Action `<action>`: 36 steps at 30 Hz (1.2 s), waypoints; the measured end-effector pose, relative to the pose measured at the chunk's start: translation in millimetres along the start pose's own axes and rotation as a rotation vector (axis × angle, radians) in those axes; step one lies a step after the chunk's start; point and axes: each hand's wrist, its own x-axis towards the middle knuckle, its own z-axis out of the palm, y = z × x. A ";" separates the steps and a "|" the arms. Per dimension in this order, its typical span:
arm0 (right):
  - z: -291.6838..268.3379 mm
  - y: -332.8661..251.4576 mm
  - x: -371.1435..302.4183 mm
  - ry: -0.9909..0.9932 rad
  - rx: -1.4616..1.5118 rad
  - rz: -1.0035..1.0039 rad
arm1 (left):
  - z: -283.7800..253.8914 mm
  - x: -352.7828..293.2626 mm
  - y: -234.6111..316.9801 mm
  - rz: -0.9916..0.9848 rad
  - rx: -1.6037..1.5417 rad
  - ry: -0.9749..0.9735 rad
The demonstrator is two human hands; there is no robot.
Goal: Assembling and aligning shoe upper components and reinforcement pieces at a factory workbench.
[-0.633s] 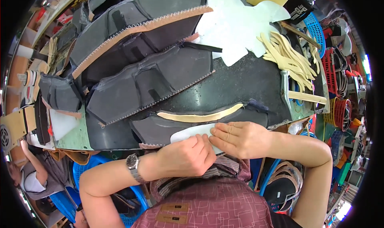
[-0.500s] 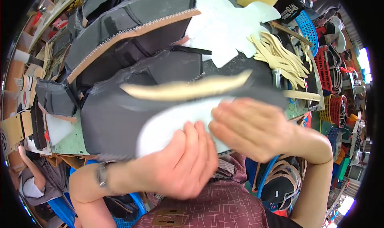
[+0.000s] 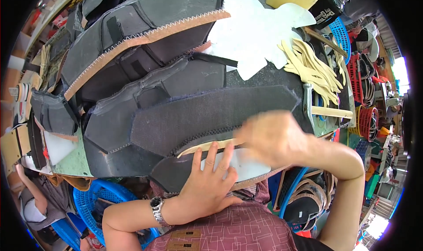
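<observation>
A dark fabric upper piece (image 3: 211, 110) with a zigzag-stitched seam lies unfolded across the near edge of the bench. Along that seam runs a thin cream strip (image 3: 200, 148). My left hand (image 3: 205, 176) has its fingers spread, their tips resting on the strip and the material just below it. Beneath my hands, a white flat piece (image 3: 253, 166) shows on the near part of the dark piece. My right hand (image 3: 273, 138) is at the strip's right end, curled and smeared by motion. Its fingers and anything in them cannot be made out.
Dark pieces with brown zigzag-stitched edges (image 3: 150, 33) are stacked at the far left. White cut shapes (image 3: 255, 26) lie at the back. On the right are a heap of cream strips (image 3: 313, 70) and a hammer (image 3: 328, 112). A blue basket (image 3: 90, 198) stands below left, near another person (image 3: 33, 193).
The cream strip has come nearer and lies along the seam. The dark piece is now spread out over the white piece's far part. My left hand has opened from its grip on the white piece.
</observation>
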 end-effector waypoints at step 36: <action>45.1 -45.4 -24.0 -0.252 -0.072 0.091 | 8.5 -47.7 -63.0 0.301 0.417 -0.369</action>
